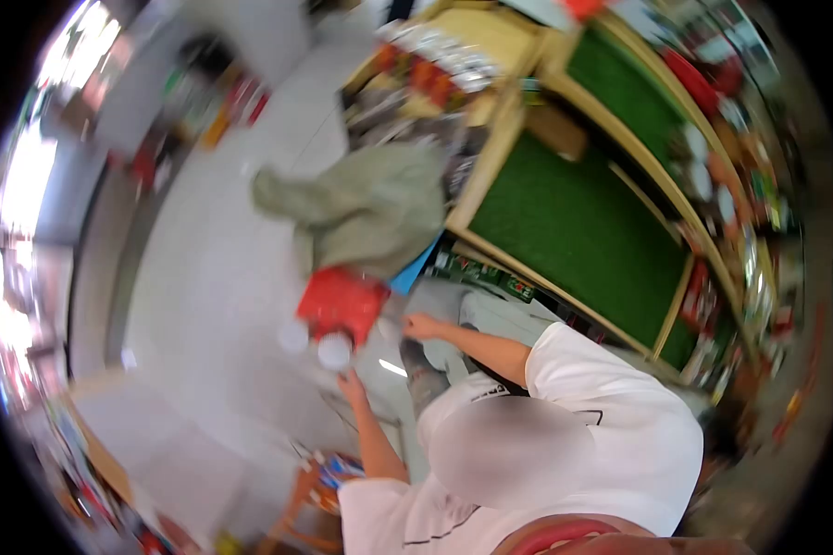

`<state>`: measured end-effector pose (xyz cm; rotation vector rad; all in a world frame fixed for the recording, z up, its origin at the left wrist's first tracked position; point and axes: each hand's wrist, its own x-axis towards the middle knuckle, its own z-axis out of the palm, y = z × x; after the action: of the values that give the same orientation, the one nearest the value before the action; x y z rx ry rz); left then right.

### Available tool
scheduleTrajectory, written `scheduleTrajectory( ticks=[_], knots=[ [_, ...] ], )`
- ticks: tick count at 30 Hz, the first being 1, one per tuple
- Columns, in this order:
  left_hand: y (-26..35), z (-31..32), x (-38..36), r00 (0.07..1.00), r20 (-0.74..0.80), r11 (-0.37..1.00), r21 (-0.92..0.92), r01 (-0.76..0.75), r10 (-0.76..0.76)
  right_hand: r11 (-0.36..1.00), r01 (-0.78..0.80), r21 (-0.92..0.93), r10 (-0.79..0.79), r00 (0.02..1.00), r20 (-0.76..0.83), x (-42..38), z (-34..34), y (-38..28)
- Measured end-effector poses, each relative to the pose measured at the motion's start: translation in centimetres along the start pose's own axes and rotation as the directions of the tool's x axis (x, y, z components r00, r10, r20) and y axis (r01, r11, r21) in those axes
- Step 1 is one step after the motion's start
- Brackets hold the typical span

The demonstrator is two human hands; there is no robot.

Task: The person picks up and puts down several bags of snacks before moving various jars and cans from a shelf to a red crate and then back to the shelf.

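Motion blur softens the whole view. My left hand [350, 387] is just below a white round object [335, 351], close to it; whether it grips the object is not clear. My right hand [421, 326] looks closed, beside a small pale blurred shape [389, 328], and what it holds is too small to tell. Beyond both hands lies a red item [344, 301], with a second white round object [293, 336] at its left edge. A grey-green cloth [370, 208] is bunched up just past the red item.
Wooden-framed shelving with green surfaces [574, 231] stands at the right. Packaged goods [440, 65] lie on a wooden unit at the top. Pale floor [194, 268] runs along the left. A wooden chair [296, 509] holding colourful items is at the lower left.
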<state>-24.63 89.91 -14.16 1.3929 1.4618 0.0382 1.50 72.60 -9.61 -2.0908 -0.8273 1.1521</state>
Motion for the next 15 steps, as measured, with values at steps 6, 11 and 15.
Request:
scheduleTrajectory(
  ticks=[6, 11, 15],
  knots=[
    [4.9, 5.0, -3.6, 0.828, 0.436, 0.883, 0.448, 0.142, -0.354, 0.767, -0.249, 0.591, 0.398, 0.908, -0.134, -10.0, -9.1, 8.3],
    [14.1, 15.7, -8.6, 0.722, 0.635, 0.827, 0.539, -0.158, -0.275, 0.523, -0.032, 0.852, 0.554, 0.772, -0.311, -19.7, -19.1, 13.9],
    [26.2, 30.5, -16.4, 0.365, 0.905, 0.537, 0.2, -0.82, 0.22, 0.514, 0.415, 0.751, 0.591, 0.463, -0.661, -27.8, -29.0, 15.2]
  ],
)
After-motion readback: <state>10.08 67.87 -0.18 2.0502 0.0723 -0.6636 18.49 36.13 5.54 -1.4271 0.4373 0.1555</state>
